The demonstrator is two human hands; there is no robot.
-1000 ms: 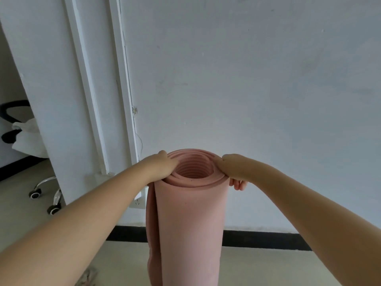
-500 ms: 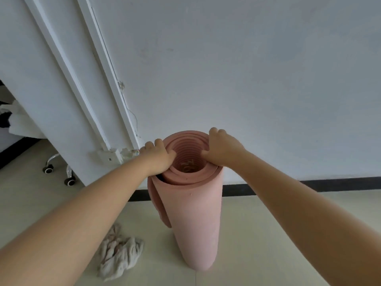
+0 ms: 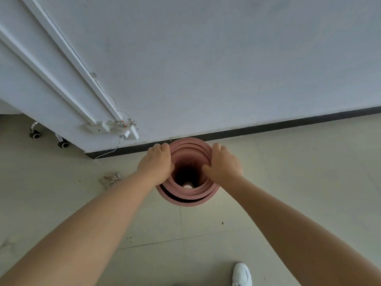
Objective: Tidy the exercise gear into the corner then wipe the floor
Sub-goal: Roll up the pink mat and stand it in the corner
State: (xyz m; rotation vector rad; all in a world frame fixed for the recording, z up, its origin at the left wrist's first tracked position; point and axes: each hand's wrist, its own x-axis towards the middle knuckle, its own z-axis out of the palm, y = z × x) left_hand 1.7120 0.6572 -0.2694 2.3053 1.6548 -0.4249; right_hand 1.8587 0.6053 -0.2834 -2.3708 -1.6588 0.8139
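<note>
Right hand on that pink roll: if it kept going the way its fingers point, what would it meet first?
Probably the black skirting at the wall's foot, just past the rolled mat which the right hand grips; depth is hard to judge.

Matt pink foam on the rolled exercise mat (image 3: 186,198), its coiled layers soft-edged and dull, no sheen. The wall (image 3: 226,58) looks like flat-painted plaster, faintly mottled. Along its foot, a black skirting strip (image 3: 288,125), smooth with a slight gloss. The floor (image 3: 288,182) is pale smooth tile, low-sheen, lightly speckled. Far left, chair castors (image 3: 35,134) in black plastic on shiny metal legs. A smooth white shoe (image 3: 242,274), near right.
</note>
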